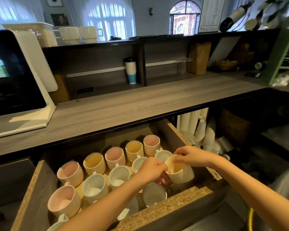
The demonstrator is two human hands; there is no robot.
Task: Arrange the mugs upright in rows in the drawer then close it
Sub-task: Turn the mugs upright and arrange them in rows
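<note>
The open drawer (173,201) under the counter holds several mugs standing upright in diagonal rows: a back row with pink and yellow insides (114,155), a middle row of white mugs (118,177), and a pink mug (63,200) at the front left. Both hands hold a cream ribbed mug (180,174) with a yellow inside, tilted slightly, near the drawer's right side. My left hand (151,170) grips its near rim and side. My right hand (193,155) pinches its far rim. My left forearm hides part of the front mugs.
A grey wooden counter (140,104) runs above the drawer, with a white-framed screen (15,77) at the left. Stacks of paper cups (202,130) stand in the compartment right of the drawer. A shelf with a cup stack (131,70) lies behind.
</note>
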